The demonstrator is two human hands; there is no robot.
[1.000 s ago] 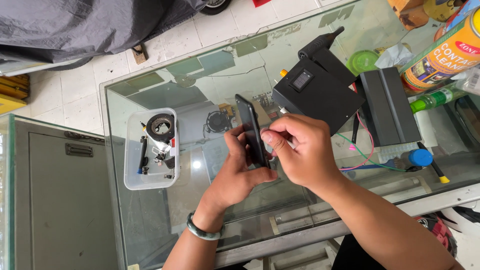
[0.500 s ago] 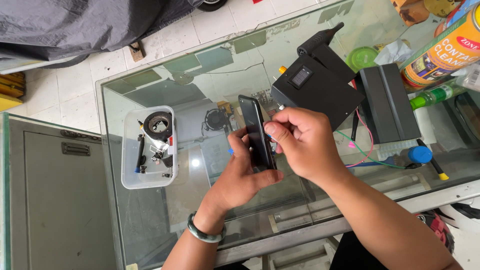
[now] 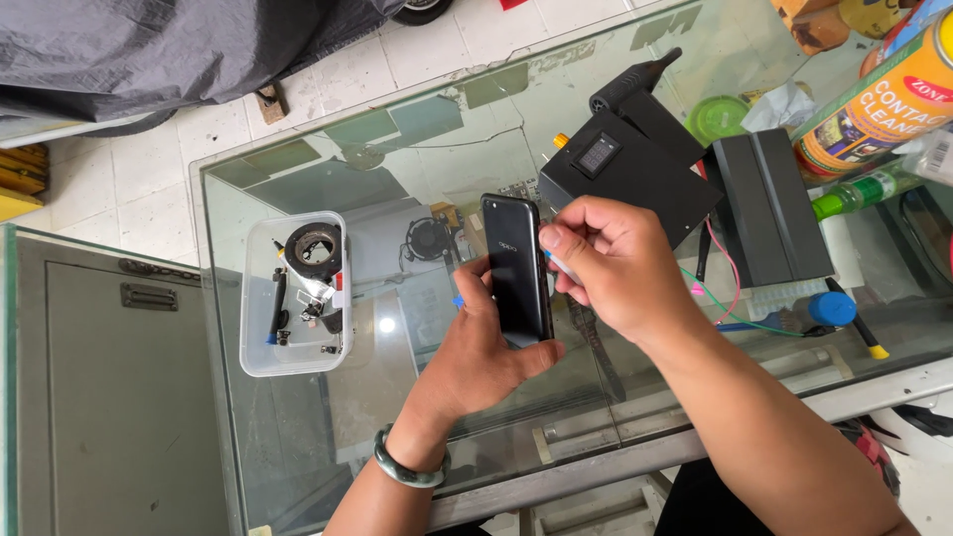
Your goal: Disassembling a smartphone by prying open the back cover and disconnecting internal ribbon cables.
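Observation:
My left hand grips a black smartphone from below, its glossy back turned up, above the glass counter. A green bangle circles that wrist. My right hand is closed at the phone's right edge, pinching a small pale tool that is mostly hidden by the fingers.
A clear plastic tray at the left holds a roll of black tape and small parts. A black box with a small display, a black case, a blue-capped tool, thin wires and an orange spray can lie at the right.
Both hands and the phone sit slightly higher and further right in the view; the phone's back is turned more squarely towards the camera. The grip is unchanged.

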